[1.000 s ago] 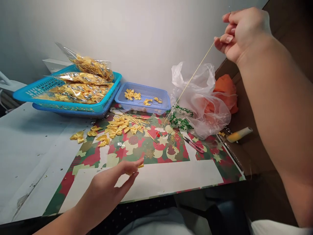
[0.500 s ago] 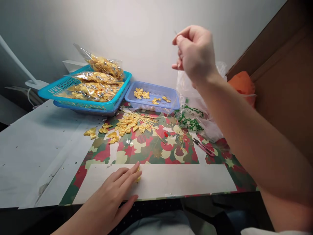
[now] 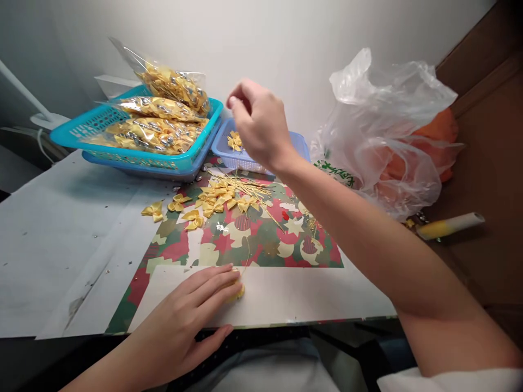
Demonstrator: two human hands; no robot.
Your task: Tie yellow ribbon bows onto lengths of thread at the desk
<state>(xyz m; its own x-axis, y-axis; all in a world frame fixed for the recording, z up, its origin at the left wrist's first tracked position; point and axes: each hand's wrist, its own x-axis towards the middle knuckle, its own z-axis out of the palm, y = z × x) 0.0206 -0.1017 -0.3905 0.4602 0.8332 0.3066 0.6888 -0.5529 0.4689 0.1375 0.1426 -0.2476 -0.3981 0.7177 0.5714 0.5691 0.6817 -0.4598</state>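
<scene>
On the white strip at the table's front edge, my left hand (image 3: 196, 305) lies palm down, its fingers stretched over a yellow bow (image 3: 240, 292) that is mostly covered. A thin golden thread (image 3: 248, 250) rises from that bow. My right hand (image 3: 261, 122) is raised in front of the small purple basket (image 3: 300, 146), with its thumb and fingers pinched together; what they hold, if anything, is too small to make out. Several loose yellow bows (image 3: 214, 197) lie beyond my left hand, beside a bundle of golden wires (image 3: 255, 188).
A turquoise basket (image 3: 190, 158) with bagged yellow bows stands at the back left. Clear plastic bags (image 3: 368, 120) and an orange thing (image 3: 439, 133) are at the right, with a yellow and white tube (image 3: 451, 226) near them. A white lamp arm (image 3: 24, 87) is far left.
My right hand has moved left and down, to in front of the purple basket. My left hand still covers the bow, more of which shows. The view has shifted, and more of the bags shows.
</scene>
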